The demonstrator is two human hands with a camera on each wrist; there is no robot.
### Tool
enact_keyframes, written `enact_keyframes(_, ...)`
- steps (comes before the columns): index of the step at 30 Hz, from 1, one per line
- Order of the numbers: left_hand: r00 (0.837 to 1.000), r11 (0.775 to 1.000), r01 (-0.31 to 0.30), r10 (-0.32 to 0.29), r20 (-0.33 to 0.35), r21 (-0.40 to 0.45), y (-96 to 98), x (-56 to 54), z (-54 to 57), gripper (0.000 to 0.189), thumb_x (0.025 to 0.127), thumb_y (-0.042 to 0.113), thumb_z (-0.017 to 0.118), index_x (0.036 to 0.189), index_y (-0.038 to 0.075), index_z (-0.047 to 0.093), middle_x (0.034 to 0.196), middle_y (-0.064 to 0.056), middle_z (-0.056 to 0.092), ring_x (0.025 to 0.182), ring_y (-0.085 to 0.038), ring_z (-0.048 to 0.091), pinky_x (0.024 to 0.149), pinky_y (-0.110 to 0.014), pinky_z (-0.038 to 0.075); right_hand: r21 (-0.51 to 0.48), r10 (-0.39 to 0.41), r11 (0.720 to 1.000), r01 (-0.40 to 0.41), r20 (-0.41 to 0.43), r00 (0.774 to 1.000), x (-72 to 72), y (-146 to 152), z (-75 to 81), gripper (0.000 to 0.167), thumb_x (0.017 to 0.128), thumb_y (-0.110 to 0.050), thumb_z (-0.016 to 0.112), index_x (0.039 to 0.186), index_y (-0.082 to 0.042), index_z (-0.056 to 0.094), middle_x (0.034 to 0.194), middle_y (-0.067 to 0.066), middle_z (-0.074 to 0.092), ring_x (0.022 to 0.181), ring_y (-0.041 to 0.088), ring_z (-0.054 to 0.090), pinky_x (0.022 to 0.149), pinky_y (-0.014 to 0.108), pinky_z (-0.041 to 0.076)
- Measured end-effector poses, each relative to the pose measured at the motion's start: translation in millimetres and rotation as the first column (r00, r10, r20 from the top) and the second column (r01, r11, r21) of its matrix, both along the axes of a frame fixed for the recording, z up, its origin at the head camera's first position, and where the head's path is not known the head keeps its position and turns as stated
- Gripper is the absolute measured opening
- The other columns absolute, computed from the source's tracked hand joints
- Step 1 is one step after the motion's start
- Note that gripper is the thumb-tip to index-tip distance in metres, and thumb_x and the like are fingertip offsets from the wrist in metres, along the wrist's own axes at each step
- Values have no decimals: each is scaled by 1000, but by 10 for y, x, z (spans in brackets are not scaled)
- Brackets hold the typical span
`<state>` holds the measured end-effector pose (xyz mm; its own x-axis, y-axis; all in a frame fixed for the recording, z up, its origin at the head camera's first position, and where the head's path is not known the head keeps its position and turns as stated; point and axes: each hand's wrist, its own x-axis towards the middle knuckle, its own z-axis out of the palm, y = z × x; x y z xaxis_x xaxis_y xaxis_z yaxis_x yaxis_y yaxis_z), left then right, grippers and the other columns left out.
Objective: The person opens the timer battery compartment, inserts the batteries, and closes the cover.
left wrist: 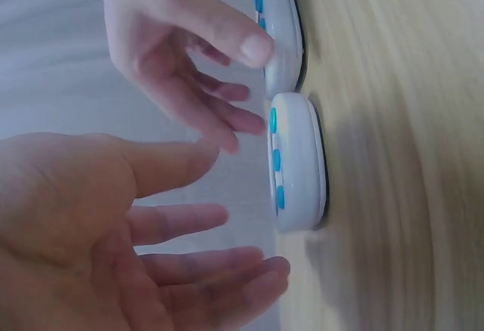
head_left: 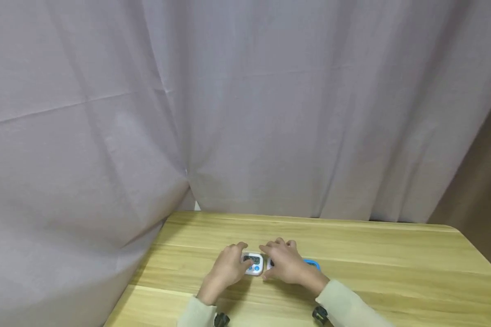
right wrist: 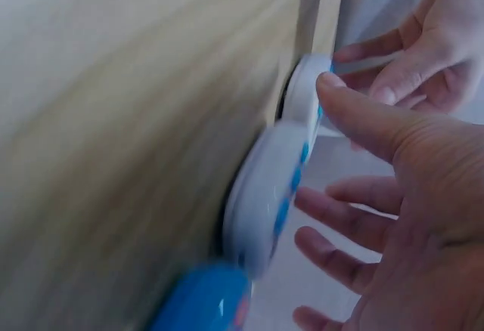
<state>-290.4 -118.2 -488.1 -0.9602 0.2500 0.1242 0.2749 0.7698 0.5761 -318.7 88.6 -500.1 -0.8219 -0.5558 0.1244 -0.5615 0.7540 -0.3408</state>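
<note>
Two white digital timers with blue buttons lie side by side on the wooden table. My left hand [head_left: 227, 265] hovers at the left white timer [head_left: 253, 271], its fingers loosely spread and holding nothing. Over the other white timer [right wrist: 266, 195] is my right hand [head_left: 285, 262], which hides most of it in the head view. The right fingers are relaxed and apart, gripping nothing. In the left wrist view the right thumb [left wrist: 255, 47] overlaps that timer; whether it touches, I cannot tell. A blue timer [head_left: 313, 263] sits just right of the white pair, partly behind the right hand.
The wooden table [head_left: 393, 263] extends far to the right of the hands. Its back edge meets a grey curtain [head_left: 262, 136], which also hangs along the left side. Dark wrist straps [head_left: 320, 314] and light sleeves [head_left: 348, 302] show at the bottom.
</note>
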Motion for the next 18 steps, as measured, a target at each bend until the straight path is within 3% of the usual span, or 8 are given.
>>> enact_keyframes(4, 999, 999, -49, 48, -23, -6, -45, -39, 4, 45, 95, 15, 78, 134, -2, 65, 115, -25, 73, 83, -24, 69, 60, -30, 58, -10, 23, 1000, -23, -28, 999, -15, 132, 23, 73, 83, -39, 90, 142, -4, 64, 142, 14, 67, 130, 35, 56, 107, 73, 39)
enact_keyframes(8, 994, 996, -86, 84, -73, -18, -91, -92, -5, 41, 97, 18, 76, 132, 0, 67, 112, -22, 73, 90, -29, 71, 62, -35, 60, -22, 40, 999, -42, -55, 998, -24, 230, 13, 66, 91, -43, 82, 143, -7, 64, 145, 13, 66, 135, 38, 55, 109, 75, 38)
enact_keyframes(13, 986, 993, -116, 113, -124, -19, -147, -104, -81, 47, 99, 34, 74, 133, 2, 67, 128, -25, 70, 108, -39, 72, 84, -53, 65, -5, 32, 999, -33, -84, 996, -7, 373, -28, 65, 97, -47, 75, 147, -8, 61, 149, 15, 62, 141, 44, 50, 112, 82, 32)
enact_keyframes(18, 983, 990, -137, 134, -129, -19, -221, -103, -174, 68, 100, 56, 66, 141, 2, 62, 146, -30, 59, 131, -50, 60, 107, -68, 52, 28, 0, 1000, 2, -93, 996, 42, 576, -74, 68, 100, -52, 69, 152, -9, 56, 155, 18, 56, 146, 50, 44, 114, 86, 26)
